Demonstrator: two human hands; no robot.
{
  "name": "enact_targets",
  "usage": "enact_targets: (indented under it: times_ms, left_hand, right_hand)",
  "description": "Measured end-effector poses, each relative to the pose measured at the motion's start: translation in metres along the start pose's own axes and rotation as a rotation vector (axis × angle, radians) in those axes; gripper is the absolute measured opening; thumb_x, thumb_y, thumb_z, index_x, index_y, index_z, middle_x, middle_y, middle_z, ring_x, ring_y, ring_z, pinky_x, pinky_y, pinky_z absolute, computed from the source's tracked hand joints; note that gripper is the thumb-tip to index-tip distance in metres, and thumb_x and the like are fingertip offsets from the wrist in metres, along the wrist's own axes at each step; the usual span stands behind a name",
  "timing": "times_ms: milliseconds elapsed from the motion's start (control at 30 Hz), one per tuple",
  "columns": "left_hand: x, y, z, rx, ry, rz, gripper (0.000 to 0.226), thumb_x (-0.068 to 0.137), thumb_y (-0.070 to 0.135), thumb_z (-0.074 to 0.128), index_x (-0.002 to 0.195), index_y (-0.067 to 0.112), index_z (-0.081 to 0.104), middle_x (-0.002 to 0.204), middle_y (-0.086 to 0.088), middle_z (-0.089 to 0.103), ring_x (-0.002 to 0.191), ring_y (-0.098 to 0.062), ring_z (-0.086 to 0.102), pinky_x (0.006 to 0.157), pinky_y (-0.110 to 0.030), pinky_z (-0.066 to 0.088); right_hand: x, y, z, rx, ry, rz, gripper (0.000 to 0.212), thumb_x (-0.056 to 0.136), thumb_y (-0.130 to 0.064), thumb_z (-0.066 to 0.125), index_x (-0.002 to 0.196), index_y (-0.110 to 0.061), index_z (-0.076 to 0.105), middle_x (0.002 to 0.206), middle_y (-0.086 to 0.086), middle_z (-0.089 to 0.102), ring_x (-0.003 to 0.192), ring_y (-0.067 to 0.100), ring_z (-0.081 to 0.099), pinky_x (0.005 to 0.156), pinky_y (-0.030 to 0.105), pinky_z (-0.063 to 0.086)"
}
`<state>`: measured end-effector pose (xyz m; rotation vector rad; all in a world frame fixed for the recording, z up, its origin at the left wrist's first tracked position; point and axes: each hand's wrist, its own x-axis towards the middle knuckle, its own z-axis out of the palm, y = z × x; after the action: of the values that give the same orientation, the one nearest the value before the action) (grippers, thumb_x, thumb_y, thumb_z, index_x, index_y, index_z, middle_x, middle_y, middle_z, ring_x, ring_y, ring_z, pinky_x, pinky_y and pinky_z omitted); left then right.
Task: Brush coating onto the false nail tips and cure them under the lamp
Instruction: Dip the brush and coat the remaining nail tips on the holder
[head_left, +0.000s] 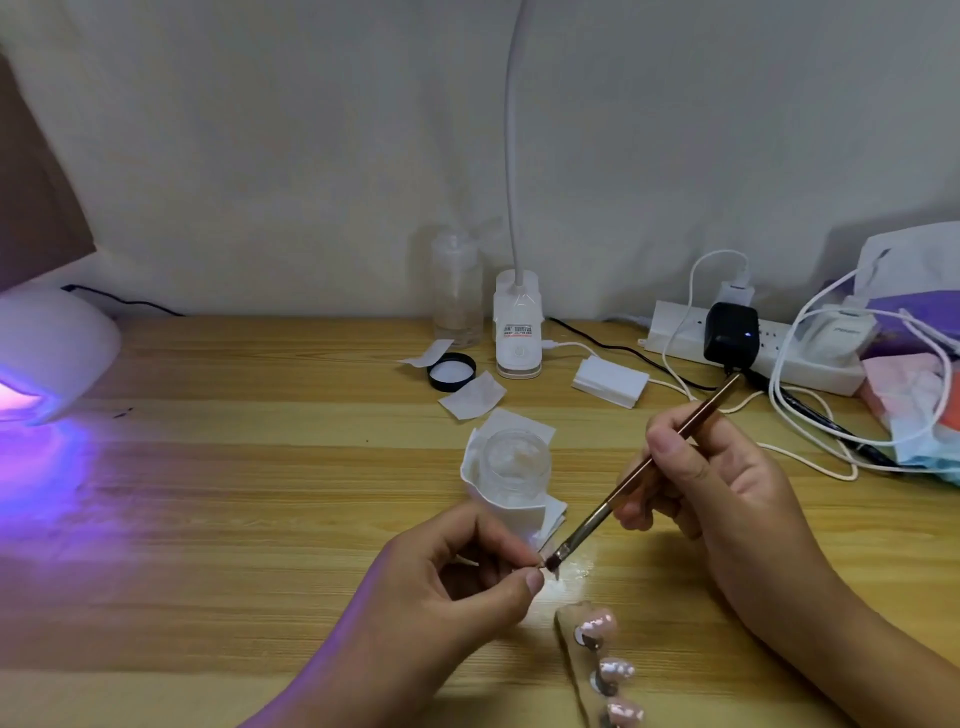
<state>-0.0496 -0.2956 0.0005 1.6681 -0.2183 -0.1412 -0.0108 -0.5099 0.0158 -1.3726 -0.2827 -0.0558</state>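
My right hand (711, 483) grips a slim brown brush (644, 467) like a pen, bristles pointing down-left. The brush tip touches a small nail tip pinched between thumb and fingers of my left hand (457, 577); the tip itself is mostly hidden. Just behind my left hand stands an open clear jar of coating (514, 462) on folded white wipes. A strip holding pale pink false nail tips (602, 660) lies at the table's near edge. At the far left the white curing lamp (52, 353) glows purple onto the wood.
The jar's black lid (451, 371) and loose wipes lie mid-table. Behind them are a clear bottle (457, 291), a white desk lamp base (518, 332), a stack of wipes (610, 382), and a power strip (753, 343) with tangled cables and bags at right.
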Motion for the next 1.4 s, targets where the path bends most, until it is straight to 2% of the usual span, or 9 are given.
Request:
enact_targets:
  times_ms: [167, 400, 600, 767, 933, 1100, 1167, 1267, 1400]
  left_hand:
    - [0.001, 0.0, -0.002, -0.042, 0.017, -0.014, 0.02, 0.058, 0.044, 0.076, 0.07, 0.029, 0.072, 0.073, -0.002, 0.07, 0.069, -0.004, 0.063, 0.064, -0.014, 0.047]
    - [0.003, -0.002, -0.003, -0.105, -0.005, -0.018, 0.021, 0.061, 0.043, 0.078, 0.075, 0.029, 0.073, 0.08, -0.004, 0.075, 0.076, -0.01, 0.069, 0.073, -0.021, 0.054]
    - [0.002, -0.004, -0.003, -0.137, -0.013, -0.019, 0.02, 0.062, 0.044, 0.079, 0.074, 0.03, 0.072, 0.077, -0.005, 0.075, 0.074, -0.012, 0.069, 0.072, -0.023, 0.054]
    - [0.002, -0.005, -0.002, -0.147, -0.016, -0.005, 0.02, 0.066, 0.043, 0.078, 0.077, 0.028, 0.072, 0.082, -0.004, 0.076, 0.081, -0.013, 0.07, 0.076, -0.026, 0.056]
    - [0.0, 0.0, -0.003, -0.179, -0.034, 0.04, 0.02, 0.076, 0.043, 0.076, 0.09, 0.029, 0.071, 0.098, -0.001, 0.077, 0.102, -0.013, 0.07, 0.084, -0.019, 0.053]
    - [-0.013, 0.01, 0.003, -0.247, -0.042, 0.19, 0.012, 0.078, 0.03, 0.077, 0.086, 0.026, 0.07, 0.098, -0.006, 0.076, 0.1, -0.018, 0.072, 0.083, -0.019, 0.052]
    - [-0.023, 0.016, 0.008, -0.067, -0.053, 0.362, 0.007, 0.08, 0.028, 0.075, 0.084, 0.028, 0.069, 0.094, 0.004, 0.074, 0.09, -0.011, 0.069, 0.077, -0.018, 0.05]
    - [-0.04, 0.017, 0.019, 0.297, -0.079, 0.632, 0.007, 0.08, 0.027, 0.076, 0.081, 0.022, 0.071, 0.085, 0.016, 0.054, 0.076, 0.001, 0.051, 0.07, -0.012, 0.039]
    - [-0.053, 0.014, 0.03, 0.546, -0.172, 0.776, 0.017, 0.085, 0.029, 0.074, 0.076, 0.015, 0.073, 0.081, 0.011, 0.059, 0.077, 0.002, 0.049, 0.087, -0.005, 0.036]
  right_hand:
    - [0.005, 0.003, -0.002, -0.016, 0.118, -0.044, 0.005, 0.076, -0.039, 0.066, 0.077, -0.035, 0.069, 0.069, 0.011, 0.07, 0.061, 0.02, 0.068, 0.056, 0.023, 0.054]
    - [0.003, -0.001, -0.004, 0.091, 0.009, 0.004, 0.038, 0.066, -0.056, 0.082, 0.084, -0.024, 0.07, 0.074, 0.011, 0.071, 0.065, 0.021, 0.068, 0.058, 0.024, 0.054]
    - [0.002, 0.001, -0.001, 0.055, -0.021, 0.005, 0.039, 0.069, -0.054, 0.08, 0.085, -0.02, 0.067, 0.078, 0.019, 0.072, 0.066, 0.025, 0.069, 0.059, 0.025, 0.055]
    - [0.005, 0.006, -0.005, 0.006, 0.135, -0.074, 0.025, 0.081, -0.036, 0.065, 0.094, -0.016, 0.064, 0.079, 0.016, 0.073, 0.069, 0.022, 0.07, 0.062, 0.023, 0.056]
    - [0.005, 0.004, -0.013, -0.138, 0.23, -0.238, 0.015, 0.096, -0.027, 0.057, 0.104, -0.026, 0.07, 0.099, 0.003, 0.071, 0.094, 0.017, 0.065, 0.079, 0.025, 0.052]
    - [-0.005, -0.003, -0.009, -0.208, 0.149, -0.242, 0.037, 0.095, -0.026, 0.041, 0.124, -0.023, 0.064, 0.126, 0.002, 0.065, 0.12, 0.018, 0.058, 0.093, 0.025, 0.048]
    - [-0.01, -0.007, -0.006, -0.305, 0.165, -0.245, 0.036, 0.097, -0.024, 0.042, 0.126, -0.021, 0.063, 0.128, -0.001, 0.063, 0.121, 0.012, 0.056, 0.097, 0.025, 0.047]
    - [-0.015, -0.011, -0.002, -0.462, 0.22, -0.279, 0.028, 0.1, -0.01, 0.051, 0.123, -0.017, 0.065, 0.127, 0.003, 0.061, 0.117, 0.002, 0.055, 0.094, 0.017, 0.046]
    - [-0.017, -0.023, -0.001, -0.771, 0.083, -0.341, 0.027, 0.094, 0.001, 0.058, 0.115, -0.012, 0.07, 0.116, 0.003, 0.059, 0.107, 0.005, 0.055, 0.088, 0.017, 0.046]
